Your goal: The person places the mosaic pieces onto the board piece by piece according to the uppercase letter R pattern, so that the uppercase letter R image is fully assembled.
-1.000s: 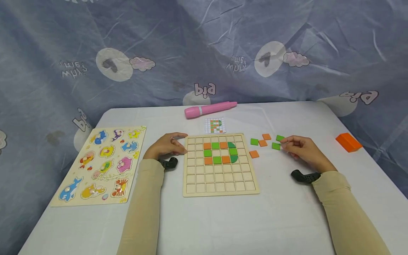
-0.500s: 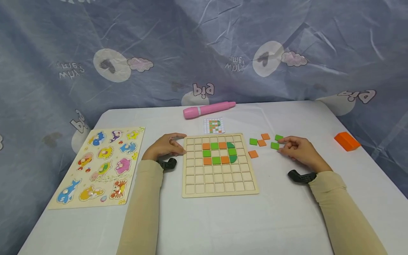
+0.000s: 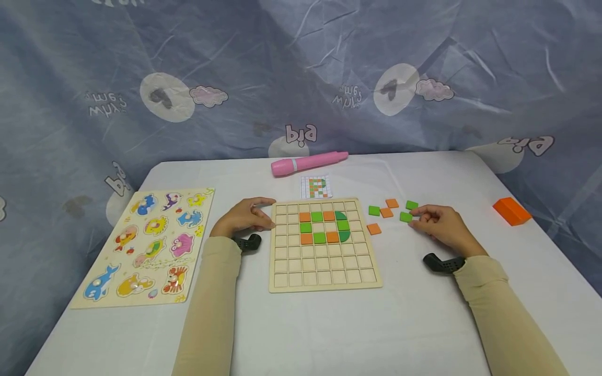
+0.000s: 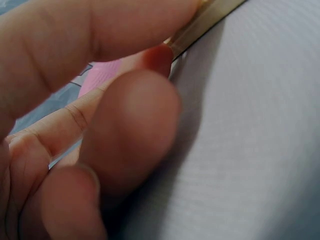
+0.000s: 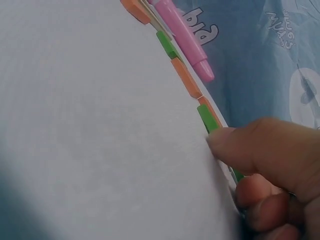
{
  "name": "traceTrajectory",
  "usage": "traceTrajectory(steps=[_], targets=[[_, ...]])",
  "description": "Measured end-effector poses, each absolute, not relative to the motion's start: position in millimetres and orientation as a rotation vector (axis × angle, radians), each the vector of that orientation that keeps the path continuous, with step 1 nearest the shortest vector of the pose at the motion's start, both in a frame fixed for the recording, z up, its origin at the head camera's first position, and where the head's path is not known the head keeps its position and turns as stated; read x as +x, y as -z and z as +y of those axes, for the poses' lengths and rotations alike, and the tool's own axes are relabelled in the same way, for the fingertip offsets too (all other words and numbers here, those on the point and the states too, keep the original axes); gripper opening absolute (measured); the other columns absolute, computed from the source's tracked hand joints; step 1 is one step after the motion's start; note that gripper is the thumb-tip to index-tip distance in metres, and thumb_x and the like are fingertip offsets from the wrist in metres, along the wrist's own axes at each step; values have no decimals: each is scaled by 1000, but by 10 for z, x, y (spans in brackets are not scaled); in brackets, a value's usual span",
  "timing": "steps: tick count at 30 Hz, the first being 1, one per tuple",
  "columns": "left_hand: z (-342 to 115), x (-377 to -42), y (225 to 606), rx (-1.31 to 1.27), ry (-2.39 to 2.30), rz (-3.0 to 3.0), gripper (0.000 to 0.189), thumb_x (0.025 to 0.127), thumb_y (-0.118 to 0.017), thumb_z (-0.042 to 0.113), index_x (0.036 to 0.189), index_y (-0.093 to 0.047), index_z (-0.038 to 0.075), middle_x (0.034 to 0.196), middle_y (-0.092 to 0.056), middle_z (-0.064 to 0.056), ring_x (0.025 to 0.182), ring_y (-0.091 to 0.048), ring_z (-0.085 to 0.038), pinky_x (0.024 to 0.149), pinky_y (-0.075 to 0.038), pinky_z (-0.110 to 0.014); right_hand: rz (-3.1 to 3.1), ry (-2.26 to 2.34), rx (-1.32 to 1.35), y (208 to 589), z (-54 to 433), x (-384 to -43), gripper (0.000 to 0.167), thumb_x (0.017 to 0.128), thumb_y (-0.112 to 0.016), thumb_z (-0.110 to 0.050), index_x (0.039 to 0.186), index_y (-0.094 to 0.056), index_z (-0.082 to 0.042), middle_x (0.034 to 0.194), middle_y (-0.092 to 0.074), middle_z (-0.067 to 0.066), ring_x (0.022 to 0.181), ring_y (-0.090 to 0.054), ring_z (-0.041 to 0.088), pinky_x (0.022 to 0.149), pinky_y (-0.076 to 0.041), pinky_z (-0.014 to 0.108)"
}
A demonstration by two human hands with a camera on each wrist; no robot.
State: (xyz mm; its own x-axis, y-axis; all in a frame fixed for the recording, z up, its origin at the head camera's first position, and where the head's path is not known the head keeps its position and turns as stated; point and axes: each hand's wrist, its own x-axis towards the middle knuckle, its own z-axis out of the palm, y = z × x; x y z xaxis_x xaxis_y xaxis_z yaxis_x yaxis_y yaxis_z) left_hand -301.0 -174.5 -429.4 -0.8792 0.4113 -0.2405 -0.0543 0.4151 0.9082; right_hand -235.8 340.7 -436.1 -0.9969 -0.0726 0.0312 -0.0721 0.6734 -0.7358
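Note:
A wooden grid board (image 3: 324, 279) lies mid-table, with orange, green and rounded dark green tiles (image 3: 343, 236) set in its cells. My left hand (image 3: 244, 215) is at its left side, index fingertip by the far corner and thumb tip at the edge. In the left wrist view that hand (image 4: 100, 115) reaches the board's edge (image 4: 205, 27). Right of the board lie loose orange tiles (image 3: 374, 228) and green tiles (image 3: 374, 210). My right hand (image 3: 439, 225) has thumb and index fingertips at the near green tile (image 3: 406, 216), which lies flat. In the right wrist view the thumb covers that tile's end (image 5: 207, 117).
A small pattern card (image 3: 316, 186) lies behind the board, and beyond it a pink pen-shaped object (image 3: 309, 163). An animal puzzle board (image 3: 150, 243) is at the left. At the far right sits an orange block (image 3: 511, 211). A printed cloth (image 3: 263, 62) hangs behind the table.
My right hand has shifted slightly left, its fingertips coming from beside the two green tiles to the near one's corner. My left hand stays at the board's edge.

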Motion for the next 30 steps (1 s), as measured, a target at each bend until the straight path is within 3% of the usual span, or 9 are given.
traceTrajectory(steps=[9,15,23,30], targets=[[-1749,-3015,4298,302,-1471,2245,78,89,-84,-1,159,-51,-1,78,-74,3,65,-59,-11,67,-51,-26,2890,1332,-180,4368,3386,-2340,32,98,-80,-10,124,-72,7,81,-63,-3,59,-51,8,52,-46,25],[-1755,-3023,4310,312,-1481,2230,78,89,-83,-1,159,-49,-2,79,-74,2,66,-60,-10,67,-51,-26,2771,1446,-227,4325,3316,-2347,37,99,-78,-6,130,-67,11,88,-69,-11,68,-61,5,58,-55,24],[-1742,-2998,4297,306,-1488,2234,77,89,-84,-1,159,-51,1,80,-75,3,67,-60,-11,67,-51,-26,2581,1549,-339,4235,3086,-2356,40,99,-75,-3,132,-62,17,96,-74,-6,71,-66,10,61,-59,28],[-1753,-2992,4277,305,-1486,2237,78,89,-84,-1,159,-51,1,80,-76,2,67,-61,-12,68,-52,-26,2507,1554,-352,4183,2875,-2343,41,97,-78,-1,132,-64,14,104,-75,0,75,-64,9,61,-58,28]])
